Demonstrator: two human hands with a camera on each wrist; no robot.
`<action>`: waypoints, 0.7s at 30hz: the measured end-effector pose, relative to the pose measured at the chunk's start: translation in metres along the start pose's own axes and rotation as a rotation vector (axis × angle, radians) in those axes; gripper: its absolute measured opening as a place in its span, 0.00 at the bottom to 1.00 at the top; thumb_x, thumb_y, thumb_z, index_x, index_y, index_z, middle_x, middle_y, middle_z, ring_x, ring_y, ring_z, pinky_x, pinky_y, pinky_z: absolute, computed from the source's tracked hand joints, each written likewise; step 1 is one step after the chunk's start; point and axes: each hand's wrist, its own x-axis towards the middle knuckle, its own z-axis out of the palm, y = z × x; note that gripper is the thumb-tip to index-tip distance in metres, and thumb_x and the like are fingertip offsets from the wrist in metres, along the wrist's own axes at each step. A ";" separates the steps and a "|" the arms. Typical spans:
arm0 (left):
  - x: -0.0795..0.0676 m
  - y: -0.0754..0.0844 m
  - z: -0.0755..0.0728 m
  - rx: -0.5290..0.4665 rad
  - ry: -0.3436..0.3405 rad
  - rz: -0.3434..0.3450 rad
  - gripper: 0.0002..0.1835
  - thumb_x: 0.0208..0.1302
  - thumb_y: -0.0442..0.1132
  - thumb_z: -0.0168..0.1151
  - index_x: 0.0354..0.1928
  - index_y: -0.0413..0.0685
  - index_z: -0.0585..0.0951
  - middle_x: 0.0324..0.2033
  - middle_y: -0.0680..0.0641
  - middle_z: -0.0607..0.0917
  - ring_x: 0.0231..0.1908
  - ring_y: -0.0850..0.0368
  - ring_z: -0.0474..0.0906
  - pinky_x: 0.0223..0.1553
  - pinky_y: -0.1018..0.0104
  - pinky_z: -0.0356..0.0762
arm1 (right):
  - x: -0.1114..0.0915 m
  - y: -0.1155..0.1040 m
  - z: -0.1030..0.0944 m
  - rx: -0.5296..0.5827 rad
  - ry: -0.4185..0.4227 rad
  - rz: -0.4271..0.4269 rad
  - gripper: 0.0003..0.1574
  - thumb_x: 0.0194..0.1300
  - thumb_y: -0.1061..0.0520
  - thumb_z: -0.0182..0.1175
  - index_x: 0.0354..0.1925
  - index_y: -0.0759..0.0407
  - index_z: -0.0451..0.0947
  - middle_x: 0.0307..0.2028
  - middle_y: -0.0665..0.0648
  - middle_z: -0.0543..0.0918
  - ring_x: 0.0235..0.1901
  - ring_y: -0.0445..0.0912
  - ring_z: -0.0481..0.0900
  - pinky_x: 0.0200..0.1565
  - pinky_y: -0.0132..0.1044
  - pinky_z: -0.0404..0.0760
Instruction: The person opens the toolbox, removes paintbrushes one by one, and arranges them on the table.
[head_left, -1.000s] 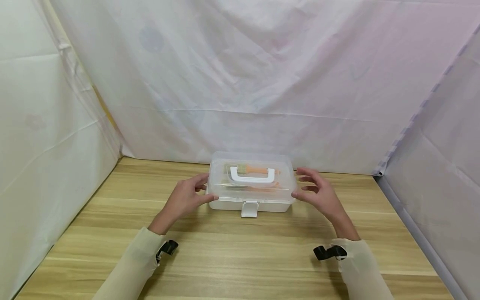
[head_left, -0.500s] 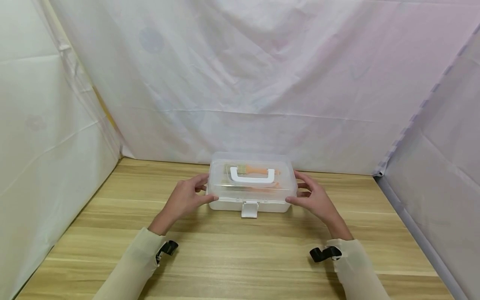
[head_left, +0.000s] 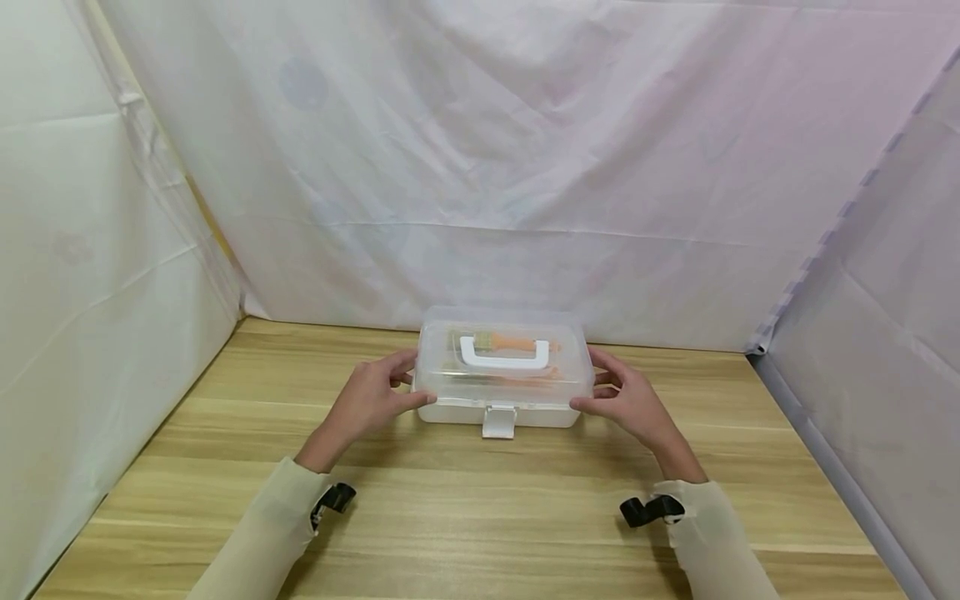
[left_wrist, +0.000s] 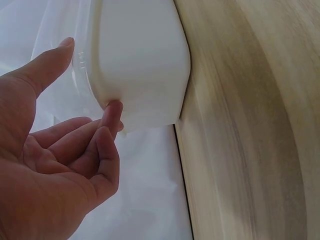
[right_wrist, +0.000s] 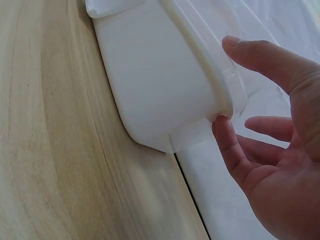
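Note:
A clear plastic storage box (head_left: 517, 387) with a white handle (head_left: 504, 362) stands on the table, its lid down. Its front latch (head_left: 498, 422) is flipped outward. Through the lid shows a paintbrush (head_left: 510, 342) with an orange handle and pale bristles, and more orange below it. My left hand (head_left: 367, 390) grips the left end, thumb at the front corner of the lid. At the right end my right hand (head_left: 626, 396) holds the box the same way. Both wrist views show a little finger tucked under the lid's rim, against the white base (left_wrist: 145, 55).
The wood-grain table (head_left: 480, 517) runs back to a hanging white cloth (head_left: 480, 167) close behind the box. More cloth (head_left: 90, 250) hangs on the left, and a pale panel (head_left: 885, 275) stands on the right. Black wrist mounts (head_left: 337, 497) stick out from the sleeves.
My right hand has moved left onto the box's right end, and its fingers have closed in on the rim. The left hand and the box stay in place.

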 end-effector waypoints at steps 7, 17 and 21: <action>0.000 0.001 -0.003 0.003 -0.017 0.020 0.41 0.63 0.45 0.85 0.73 0.36 0.78 0.60 0.39 0.89 0.50 0.46 0.90 0.48 0.50 0.88 | -0.002 -0.005 -0.004 -0.053 -0.016 0.037 0.60 0.64 0.56 0.83 0.85 0.57 0.63 0.72 0.65 0.76 0.55 0.58 0.85 0.49 0.37 0.87; -0.002 0.006 -0.007 -0.020 -0.050 0.008 0.40 0.61 0.45 0.86 0.71 0.34 0.79 0.57 0.38 0.90 0.48 0.46 0.91 0.46 0.52 0.89 | -0.002 -0.009 -0.007 -0.103 -0.056 0.049 0.62 0.60 0.57 0.85 0.84 0.61 0.64 0.64 0.68 0.78 0.47 0.55 0.84 0.44 0.39 0.87; -0.003 0.007 -0.009 -0.019 -0.056 0.008 0.40 0.61 0.44 0.86 0.70 0.34 0.80 0.57 0.37 0.90 0.48 0.47 0.91 0.47 0.52 0.89 | -0.002 -0.011 -0.008 -0.125 -0.067 0.039 0.61 0.59 0.57 0.85 0.82 0.63 0.66 0.62 0.67 0.77 0.46 0.55 0.83 0.43 0.39 0.88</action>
